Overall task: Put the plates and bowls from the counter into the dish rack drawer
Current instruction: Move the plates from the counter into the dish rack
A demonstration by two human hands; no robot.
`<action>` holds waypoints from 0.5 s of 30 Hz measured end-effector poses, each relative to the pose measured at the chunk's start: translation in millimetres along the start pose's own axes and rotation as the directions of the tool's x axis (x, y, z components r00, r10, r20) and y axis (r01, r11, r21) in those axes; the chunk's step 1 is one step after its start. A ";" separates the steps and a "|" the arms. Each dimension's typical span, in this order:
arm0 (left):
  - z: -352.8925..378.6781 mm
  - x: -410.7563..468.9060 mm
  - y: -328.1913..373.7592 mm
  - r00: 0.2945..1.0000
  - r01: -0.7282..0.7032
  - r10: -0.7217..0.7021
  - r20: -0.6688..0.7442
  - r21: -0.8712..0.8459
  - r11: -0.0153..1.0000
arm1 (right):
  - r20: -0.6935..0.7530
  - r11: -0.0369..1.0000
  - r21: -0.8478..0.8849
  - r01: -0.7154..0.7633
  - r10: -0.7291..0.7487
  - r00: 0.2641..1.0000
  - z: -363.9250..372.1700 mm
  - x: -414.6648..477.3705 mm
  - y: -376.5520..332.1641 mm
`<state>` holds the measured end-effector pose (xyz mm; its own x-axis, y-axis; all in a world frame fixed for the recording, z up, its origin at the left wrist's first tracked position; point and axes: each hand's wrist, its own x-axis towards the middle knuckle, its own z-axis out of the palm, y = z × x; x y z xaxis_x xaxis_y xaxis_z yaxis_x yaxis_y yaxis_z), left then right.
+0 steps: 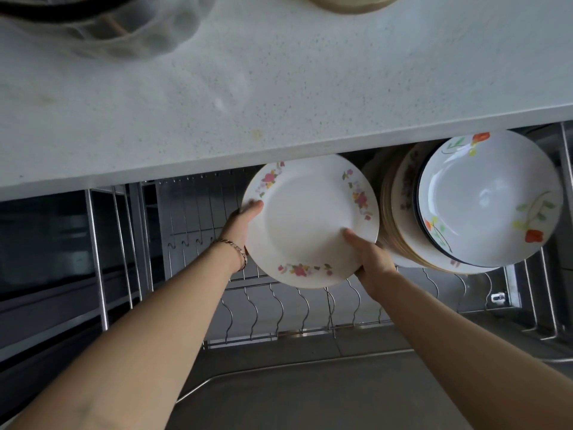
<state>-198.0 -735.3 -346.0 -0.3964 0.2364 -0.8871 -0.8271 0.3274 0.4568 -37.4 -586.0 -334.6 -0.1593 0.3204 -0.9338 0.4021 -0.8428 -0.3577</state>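
A white plate with pink flowers on its rim (pixel 307 218) is held over the open dish rack drawer (pixel 279 305). My left hand (pixel 245 217) grips its left edge and my right hand (pixel 369 252) grips its lower right edge. The plate is tilted and sits just below the counter edge (pixel 217 162). To its right, a stack of plates and bowls (pixel 400 206) leans in the rack, with a white bowl painted with orange flowers (pixel 490 197) in front.
The speckled white counter (pixel 279 72) fills the top. A dark glass container (pixel 102 23) stands at its far left and a beige dish (pixel 353 1) at the top edge. Wire dividers (pixel 257 308) line the drawer. Steel uprights (pixel 96 252) stand at left.
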 end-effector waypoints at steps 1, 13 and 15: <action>0.0 -1.9 1.2 1.000 0.001 -0.001 0.003 -0.010 1.000 | -0.006 1.000 0.000 -0.003 0.003 1.000 0.8 -0.8 -1.0; 10.5 -61.6 28.6 0.849 -0.031 0.331 -0.412 0.587 0.809 | -0.109 0.734 -0.678 0.049 -0.166 0.980 3.0 -49.1 -22.2; 13.8 -90.4 44.5 0.846 -0.126 0.437 -0.306 0.682 0.720 | -0.038 0.561 -0.827 0.040 -0.126 0.991 6.6 -76.7 -40.4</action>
<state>-193.5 -729.5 -244.5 -0.8185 0.0633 -0.5710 -0.2744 0.8301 0.4854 -47.3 -579.4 -248.5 -0.1746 0.4397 -0.8810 0.9648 -0.1024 -0.2423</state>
